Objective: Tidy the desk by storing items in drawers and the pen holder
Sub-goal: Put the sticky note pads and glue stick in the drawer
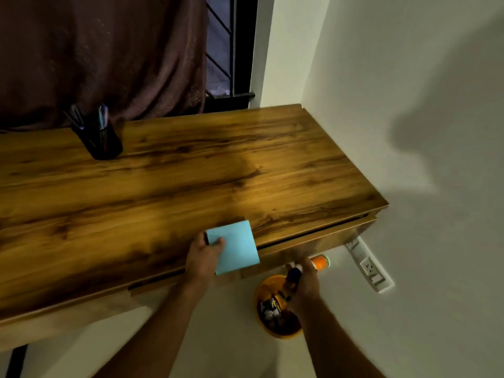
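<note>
My left hand (203, 259) holds a light blue pad of sticky notes (236, 245) over the desk's front edge, thumb on top. My right hand (304, 282) is below the desk edge, curled round several small items: an orange glue stick (321, 262) and a dark-capped tube (294, 275). The right drawer (313, 238) under the wooden desk top (177, 173) sits slightly ajar, its front just above my right hand. A black mesh pen holder (99, 140) with several pens stands at the back left of the desk.
An orange waste bin (278, 306) with scraps in it stands on the floor below my right hand. A white socket strip (368, 264) is on the wall to the right. A brown curtain (101, 55) and a barred window are behind the desk.
</note>
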